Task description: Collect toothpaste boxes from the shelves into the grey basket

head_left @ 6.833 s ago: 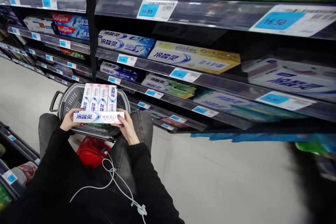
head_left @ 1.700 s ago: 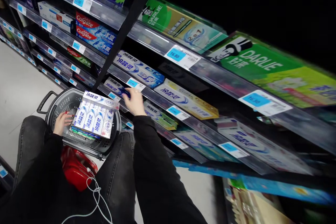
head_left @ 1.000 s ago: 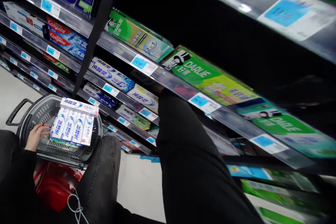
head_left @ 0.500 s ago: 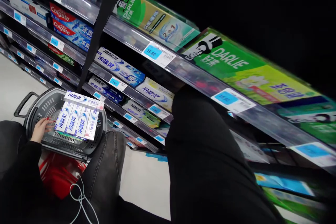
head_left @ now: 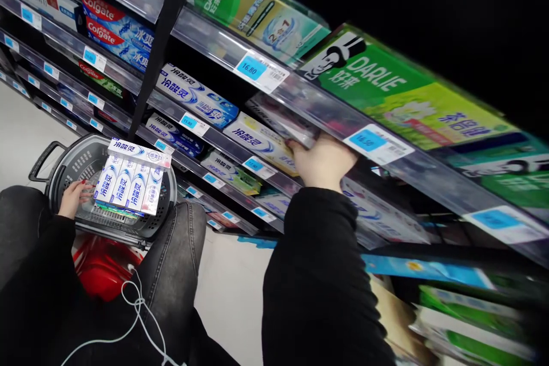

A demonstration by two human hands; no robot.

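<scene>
Tight under the upper shelf (head_left: 319,104), the right hand (head_left: 326,161) is clamped on a shadowed box (head_left: 283,119) behind the yellow box (head_left: 262,142); earlier that shelf hid it. The left hand (head_left: 74,199), fingers apart, is in the basket (head_left: 150,229) beside the white boxes (head_left: 126,183).

Basket (head_left: 88,167) matt plastic, toothpaste boxes (head_left: 124,182) smooth printed card, shelf edging (head_left: 210,34) glossy plastic, trousers (head_left: 175,249) matt denim

A knotted white cable (head_left: 138,301) lies near a glossy red object (head_left: 100,275).
</scene>
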